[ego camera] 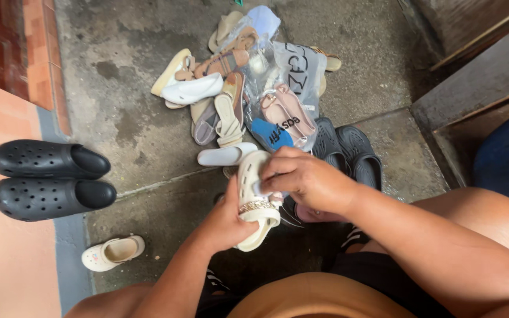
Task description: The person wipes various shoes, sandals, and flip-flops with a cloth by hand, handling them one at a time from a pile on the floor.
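Head view, looking down past bare knees at a stained concrete floor (136,118). Just below the middle of the frame the left hand (228,221) grips a cream sandal (254,203) from underneath, fingers wrapped around its sole, a chain-like band across the strap. The right hand (304,176) lies on top of the same sandal, its fingers pinched on the upper part near the toe. Beyond the hands, in the upper middle, sits a heap of shoes (237,88): tan, white and pink sandals, some under clear plastic bags (293,76). A pair of dark grey slides (349,150) lies just right of the heap. At the left edge stands a pair of black clogs (48,179), and a small white child's clog (112,252) lies at lower left.
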